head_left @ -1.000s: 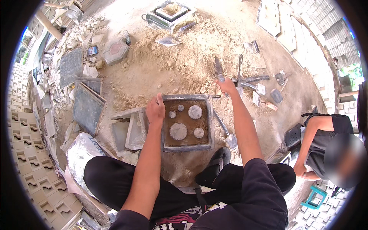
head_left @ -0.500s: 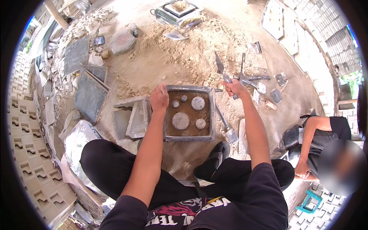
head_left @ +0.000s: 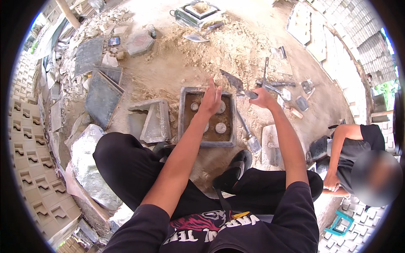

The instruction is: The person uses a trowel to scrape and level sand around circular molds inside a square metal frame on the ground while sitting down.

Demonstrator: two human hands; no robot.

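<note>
Seemingly trowel in right hand

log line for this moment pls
left hand flat in square mould over round discs | right hand grips trowel | sand ground

We wear a black short-sleeved tee with a red-and-white chest print, black trousers, black sandal — forearms bare.

Single head-worn fisheye view, looking steeply down from above onto own lap, forearms and sandy ground. Close range; edges bent toward rim. No second view.
</note>
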